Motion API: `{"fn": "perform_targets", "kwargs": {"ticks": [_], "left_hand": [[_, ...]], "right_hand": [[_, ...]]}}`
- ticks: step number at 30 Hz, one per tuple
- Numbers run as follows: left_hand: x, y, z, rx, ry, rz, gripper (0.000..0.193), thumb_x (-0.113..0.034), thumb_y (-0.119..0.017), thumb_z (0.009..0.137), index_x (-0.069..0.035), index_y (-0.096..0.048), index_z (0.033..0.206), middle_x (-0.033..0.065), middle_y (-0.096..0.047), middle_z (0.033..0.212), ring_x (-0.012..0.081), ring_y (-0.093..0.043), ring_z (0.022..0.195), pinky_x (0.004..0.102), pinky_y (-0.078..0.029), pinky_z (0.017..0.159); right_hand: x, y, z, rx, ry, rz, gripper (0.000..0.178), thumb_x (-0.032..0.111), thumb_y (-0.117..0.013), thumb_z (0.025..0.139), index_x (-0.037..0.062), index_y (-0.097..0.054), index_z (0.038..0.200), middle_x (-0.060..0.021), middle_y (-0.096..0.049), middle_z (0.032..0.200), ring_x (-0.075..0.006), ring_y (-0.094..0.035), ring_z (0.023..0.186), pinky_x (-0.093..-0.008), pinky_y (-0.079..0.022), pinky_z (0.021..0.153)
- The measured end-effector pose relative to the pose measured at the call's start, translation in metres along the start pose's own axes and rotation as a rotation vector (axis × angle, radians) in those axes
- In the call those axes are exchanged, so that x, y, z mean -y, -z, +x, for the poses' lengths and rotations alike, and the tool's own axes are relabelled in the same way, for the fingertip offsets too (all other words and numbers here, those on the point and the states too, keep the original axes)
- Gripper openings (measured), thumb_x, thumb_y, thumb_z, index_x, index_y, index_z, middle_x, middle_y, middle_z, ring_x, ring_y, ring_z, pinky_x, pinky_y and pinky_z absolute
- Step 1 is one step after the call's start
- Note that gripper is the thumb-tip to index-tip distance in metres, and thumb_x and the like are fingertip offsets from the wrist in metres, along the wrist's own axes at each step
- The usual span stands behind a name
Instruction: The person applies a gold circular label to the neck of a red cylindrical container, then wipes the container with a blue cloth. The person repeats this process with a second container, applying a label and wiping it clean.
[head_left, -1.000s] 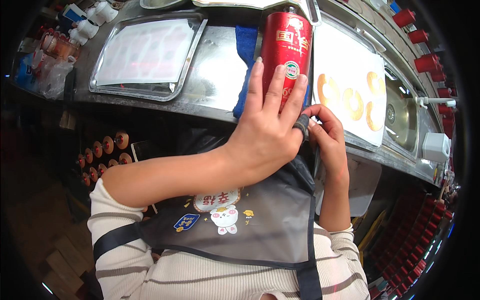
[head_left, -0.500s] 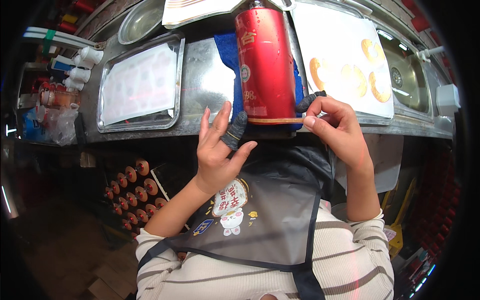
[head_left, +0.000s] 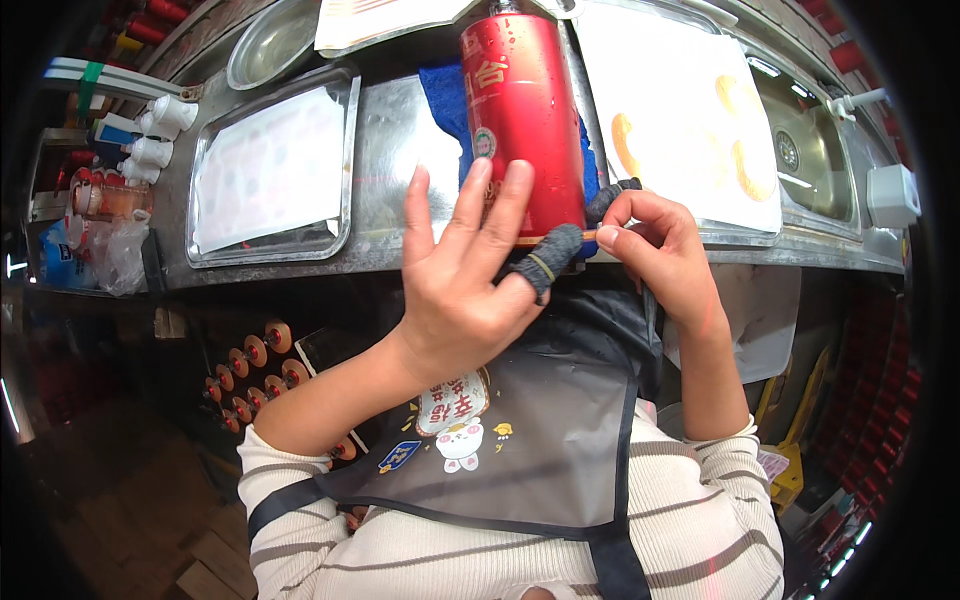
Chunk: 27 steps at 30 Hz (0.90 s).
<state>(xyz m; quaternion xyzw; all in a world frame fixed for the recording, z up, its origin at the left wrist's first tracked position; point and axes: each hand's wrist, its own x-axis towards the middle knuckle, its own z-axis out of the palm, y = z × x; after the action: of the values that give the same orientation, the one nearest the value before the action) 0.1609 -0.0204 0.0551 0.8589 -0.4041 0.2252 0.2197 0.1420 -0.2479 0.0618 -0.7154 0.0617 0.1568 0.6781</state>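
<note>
Metal sink (head_left: pixel 822 165) w/ white plastic container (head_left: pixel 892 196) nearby, R; rnd metal bowl (head_left: pixel 272 46), upper L; clr bag (head_left: pixel 122 256), far L

Droplet-flecked red bottle (head_left: pixel 535 120) on its side atop blue cloth (head_left: pixel 445 102), narrow orange-brown strip (head_left: pixel 588 237) across its near end.

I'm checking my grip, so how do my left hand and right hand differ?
Your left hand spreads three bare fingers toward the red bottle; your right hand is curled beside it. Your right hand pinches the orange strip; your left hand's covered finger overlaps it. Both hands wear a dark finger cover.
</note>
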Motion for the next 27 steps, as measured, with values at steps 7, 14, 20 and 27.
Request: {"fn": "perform_targets", "kwargs": {"ticks": [7, 14, 20, 27], "left_hand": [[0.003, -0.014, 0.013, -0.074, 0.128, -0.086, 0.048, -0.012, -0.082, 0.067, -0.004, -0.072, 0.113, 0.0228, -0.053, 0.143, 0.0411, -0.051, 0.132, 0.0647, -0.022, 0.113], [0.013, -0.007, -0.028, -0.061, 0.305, -0.316, 0.06, -0.018, -0.086, 0.07, 0.0, -0.066, 0.124, 0.0266, -0.047, 0.146, 0.0412, -0.049, 0.134, 0.0625, -0.023, 0.113], [0.009, -0.001, -0.042, -0.008, 0.209, -0.221, 0.048, -0.014, -0.085, 0.071, -0.003, -0.071, 0.115, 0.0273, -0.046, 0.147, 0.0442, -0.05, 0.132, 0.0653, -0.021, 0.111], [0.008, 0.009, -0.012, 0.042, 0.024, -0.075, 0.05, -0.009, -0.085, 0.062, -0.009, -0.074, 0.11, 0.0282, -0.05, 0.142, 0.045, -0.053, 0.128, 0.0649, -0.021, 0.111]], "right_hand": [[-0.004, -0.006, 0.0, -0.003, 0.069, -0.028, 0.007, 0.006, -0.066, 0.089, 0.0003, -0.064, 0.086, 0.0014, -0.059, 0.086, -0.0024, -0.054, 0.073, -0.0178, -0.042, 0.064], [0.0, -0.007, -0.007, -0.069, 0.101, -0.06, 0.007, 0.006, -0.067, 0.087, 0.0009, -0.064, 0.085, 0.0036, -0.058, 0.079, 0.0006, -0.048, 0.065, -0.0171, -0.034, 0.056], [-0.002, -0.006, -0.007, -0.081, 0.109, -0.032, 0.007, 0.006, -0.066, 0.087, 0.0009, -0.062, 0.083, 0.004, -0.058, 0.077, 0.0008, -0.047, 0.065, -0.0167, -0.034, 0.056], [0.001, -0.004, -0.003, -0.064, 0.027, -0.007, 0.008, 0.007, -0.065, 0.086, -0.0001, -0.064, 0.082, 0.0014, -0.06, 0.079, -0.0042, -0.053, 0.073, -0.0206, -0.043, 0.067]]}}
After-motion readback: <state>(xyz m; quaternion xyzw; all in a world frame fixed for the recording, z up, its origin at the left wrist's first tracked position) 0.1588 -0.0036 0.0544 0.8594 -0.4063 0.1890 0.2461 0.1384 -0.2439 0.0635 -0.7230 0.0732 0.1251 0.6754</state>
